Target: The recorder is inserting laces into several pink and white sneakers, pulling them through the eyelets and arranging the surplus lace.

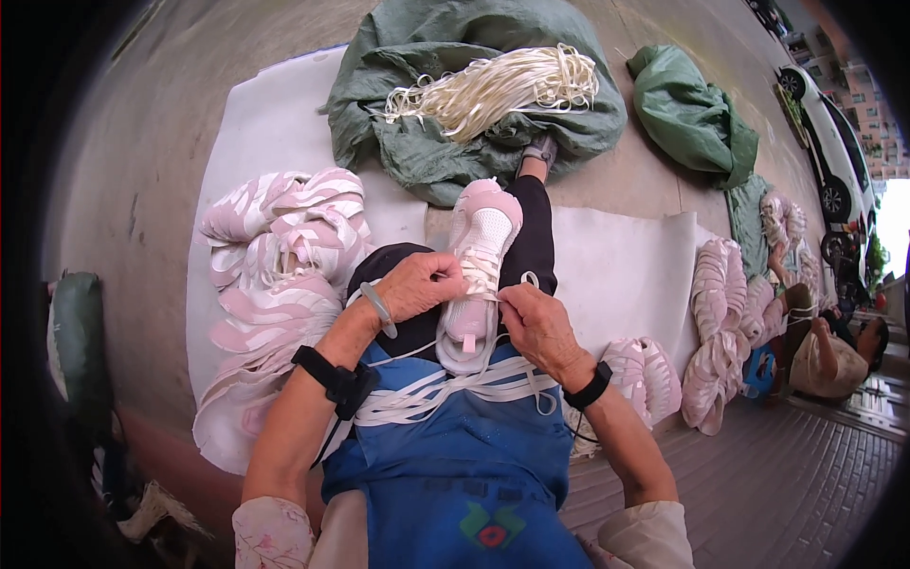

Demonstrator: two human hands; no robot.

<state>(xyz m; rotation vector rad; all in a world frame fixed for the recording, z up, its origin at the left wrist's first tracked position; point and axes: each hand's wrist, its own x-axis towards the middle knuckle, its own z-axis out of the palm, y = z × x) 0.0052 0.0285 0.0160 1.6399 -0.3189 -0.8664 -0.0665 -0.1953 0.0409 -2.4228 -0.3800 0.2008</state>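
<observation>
A pink and white sneaker (485,228) rests on my lap, its toe pointing away and its pink tongue toward me. A cream shoelace (482,275) runs through its upper eyelets. My left hand (417,287) is closed in a pinch at the shoe's left side, on the shoelace. At the right side, my right hand (540,327) pinches the lace too, and a small loop stands above its fingers. The fingertips partly hide the lace ends. Several loose white laces (427,400) lie across my blue apron (445,474), below the heel.
A bundle of cream laces (502,90) lies on a green sack (365,104) ahead. Pink and white shoe uppers (284,237) are piled at left, with more stacks (711,332) at right. Another green sack (692,114) stands farther off. A person (834,360) sits at far right, near a white car (834,142).
</observation>
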